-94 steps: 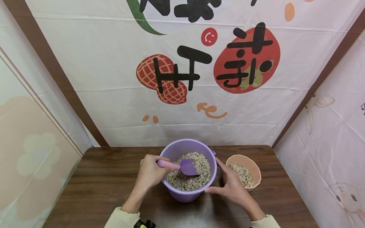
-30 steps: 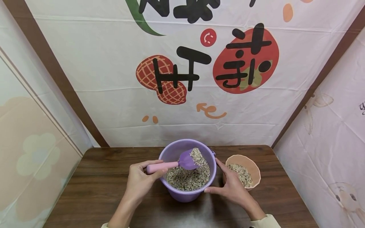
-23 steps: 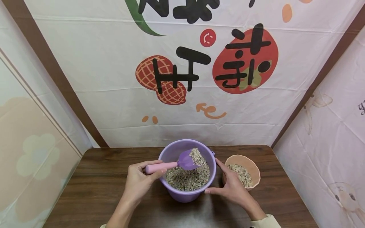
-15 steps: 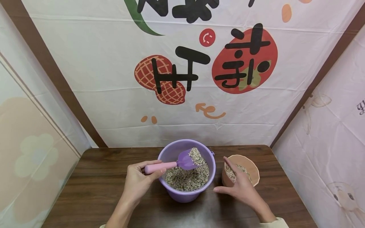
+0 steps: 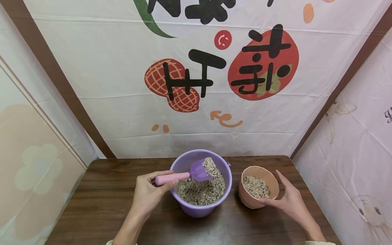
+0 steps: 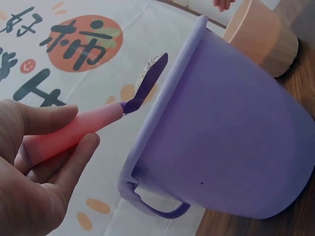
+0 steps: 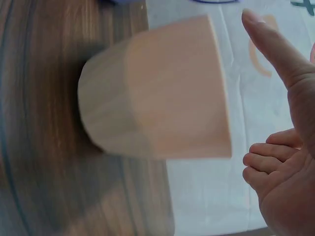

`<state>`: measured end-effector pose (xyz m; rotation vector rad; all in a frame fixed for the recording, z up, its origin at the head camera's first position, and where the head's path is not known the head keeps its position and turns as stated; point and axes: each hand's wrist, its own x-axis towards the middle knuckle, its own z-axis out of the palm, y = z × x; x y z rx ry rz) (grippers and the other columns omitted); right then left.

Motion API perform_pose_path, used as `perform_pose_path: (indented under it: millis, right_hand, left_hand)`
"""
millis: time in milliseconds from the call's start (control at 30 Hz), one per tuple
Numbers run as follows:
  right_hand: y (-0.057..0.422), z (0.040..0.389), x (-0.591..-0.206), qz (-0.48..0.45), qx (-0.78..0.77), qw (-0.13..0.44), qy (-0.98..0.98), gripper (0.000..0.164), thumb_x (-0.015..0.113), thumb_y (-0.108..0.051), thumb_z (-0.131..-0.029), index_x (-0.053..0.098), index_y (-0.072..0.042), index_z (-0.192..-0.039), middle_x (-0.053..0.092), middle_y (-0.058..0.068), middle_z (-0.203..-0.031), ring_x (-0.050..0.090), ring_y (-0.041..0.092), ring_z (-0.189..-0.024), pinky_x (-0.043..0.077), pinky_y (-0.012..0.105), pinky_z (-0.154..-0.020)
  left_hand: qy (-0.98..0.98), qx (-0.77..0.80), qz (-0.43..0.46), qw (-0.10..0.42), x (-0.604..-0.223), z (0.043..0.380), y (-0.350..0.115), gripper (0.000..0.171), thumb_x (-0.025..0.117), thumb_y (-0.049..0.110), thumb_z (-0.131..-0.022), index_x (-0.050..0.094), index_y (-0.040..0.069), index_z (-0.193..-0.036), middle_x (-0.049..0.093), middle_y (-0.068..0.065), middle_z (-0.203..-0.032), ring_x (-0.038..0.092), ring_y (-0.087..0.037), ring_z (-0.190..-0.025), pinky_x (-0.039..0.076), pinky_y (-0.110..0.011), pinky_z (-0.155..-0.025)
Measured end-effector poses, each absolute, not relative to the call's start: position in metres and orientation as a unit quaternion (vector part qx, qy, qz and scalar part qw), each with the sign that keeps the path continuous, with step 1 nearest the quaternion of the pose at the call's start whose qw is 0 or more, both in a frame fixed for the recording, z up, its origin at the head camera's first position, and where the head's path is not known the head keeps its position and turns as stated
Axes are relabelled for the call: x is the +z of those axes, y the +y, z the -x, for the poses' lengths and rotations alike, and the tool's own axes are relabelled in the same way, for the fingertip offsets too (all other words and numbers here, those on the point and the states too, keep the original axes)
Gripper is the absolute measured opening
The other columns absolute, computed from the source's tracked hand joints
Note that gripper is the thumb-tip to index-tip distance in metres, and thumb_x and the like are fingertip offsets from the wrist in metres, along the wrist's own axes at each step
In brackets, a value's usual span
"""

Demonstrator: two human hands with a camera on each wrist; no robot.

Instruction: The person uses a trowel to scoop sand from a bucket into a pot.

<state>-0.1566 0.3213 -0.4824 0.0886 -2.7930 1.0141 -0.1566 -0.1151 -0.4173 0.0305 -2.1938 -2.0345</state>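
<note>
My left hand (image 5: 147, 194) grips the pink handle of a small toy shovel (image 5: 199, 171). Its purple blade carries a heap of speckled grain (image 5: 209, 165) above a purple bucket (image 5: 197, 211), which holds more of the same grain. To the right stands a peach faceted pot (image 5: 248, 200) with some grain inside. Beside the pot, my right hand (image 5: 292, 202) is spread, its thumb by the front rim and its fingers off the right side. In the right wrist view, the hand (image 7: 290, 172) appears apart from the pot (image 7: 157, 93).
Both containers stand on a dark wood table (image 5: 122, 190) with rounded back corners. A printed white cloth (image 5: 122, 115) hangs behind it, with more cloth at both sides. The bucket's handle (image 6: 167, 211) hangs low on its outside in the left wrist view.
My right hand has let go of the bucket's rim and moved right, across the pot to its far side. My left hand earlier lifted the loaded shovel and has since barely moved.
</note>
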Motion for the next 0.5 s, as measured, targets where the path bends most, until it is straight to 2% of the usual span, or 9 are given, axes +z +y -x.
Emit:
perform_pose_path:
  millis: [233, 500]
  right_hand:
    - [0.331, 0.159, -0.495, -0.016, 0.331, 0.051, -0.942, 0.126, 0.095, -0.047, -0.064, 0.028, 0.008, -0.155, 0.037, 0.037, -0.150, 0.037, 0.058, -0.134, 0.039, 0.070, -0.099]
    - [0.333, 0.161, -0.504, -0.006, 0.351, 0.041, -0.935, 0.125, 0.095, -0.048, -0.064, 0.029, 0.009, -0.154, 0.040, 0.035, -0.150, 0.039, 0.054, -0.135, 0.038, 0.068, -0.101]
  left_hand:
    - [-0.725, -0.685, -0.017, 0.074, -0.412, 0.158, -0.108, 0.032, 0.088, -0.001, -0.075, 0.076, -0.006, -0.104, 0.074, -0.020, -0.098, 0.068, -0.011, -0.078, 0.055, -0.022, -0.065]
    - [-0.717, -0.693, 0.011, 0.074, -0.408, 0.158, -0.090, 0.029, 0.088, -0.001, -0.075, 0.078, -0.002, -0.102, 0.075, -0.016, -0.093, 0.068, -0.013, -0.081, 0.055, -0.023, -0.070]
